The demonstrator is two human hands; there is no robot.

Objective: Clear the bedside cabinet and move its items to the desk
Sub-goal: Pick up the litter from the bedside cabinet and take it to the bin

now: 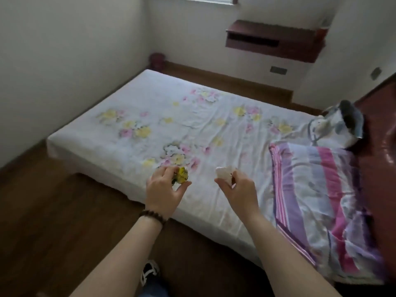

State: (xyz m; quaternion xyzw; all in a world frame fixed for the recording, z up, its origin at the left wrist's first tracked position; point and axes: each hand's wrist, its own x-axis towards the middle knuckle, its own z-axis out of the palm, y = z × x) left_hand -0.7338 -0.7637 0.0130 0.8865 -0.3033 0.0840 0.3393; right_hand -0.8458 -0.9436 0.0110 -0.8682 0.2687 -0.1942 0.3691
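The bed (171,129) lies under and beyond both hands. The left hand (164,192) curls its fingers around a small yellow-green thing (182,175) — the right hand (239,189), just beside, pinches a white crumpled thing (224,173) at its fingertips.

Bed (150,116) with floral sheet; striped pillow (317,196) at its right end, crumpled cloth (336,123) beyond it. Dark wall shelf (274,39) under window. Maroon bin (157,60) in far corner. Wood floor (53,221)
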